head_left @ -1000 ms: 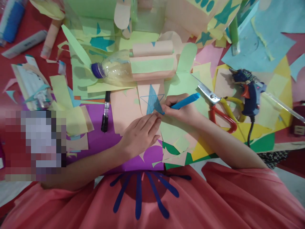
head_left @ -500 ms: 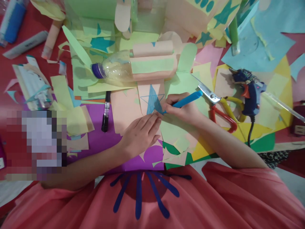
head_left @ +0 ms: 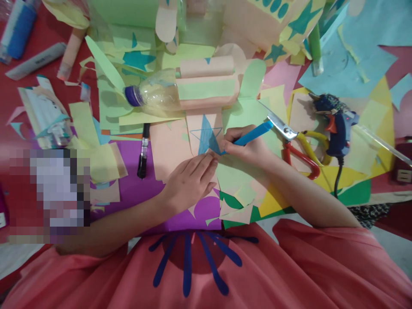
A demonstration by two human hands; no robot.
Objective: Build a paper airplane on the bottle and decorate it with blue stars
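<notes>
My right hand (head_left: 244,143) is closed around a blue marker (head_left: 254,133), its tip against the lower right of a star (head_left: 206,135) drawn on peach paper (head_left: 193,120). The star is partly filled in blue, and its bottom is hidden by my fingers. Stretched out flat, my left hand (head_left: 189,176) presses on the paper just below the star. Beyond both hands lies a clear plastic bottle (head_left: 159,92) with a purple cap, wrapped in peach and green paper. A black pen (head_left: 143,154) rests on purple paper left of my hands.
Scissors (head_left: 289,133) with red and yellow handles lie right of my right hand. Beside them is a blue glue gun (head_left: 341,128) with a black cord. Paper scraps (head_left: 106,161) and several markers are spread at the left. A blue paper sheet (head_left: 367,47) lies back right.
The marker's back end has shifted very slightly left and up. My left hand and the paper look unmoved.
</notes>
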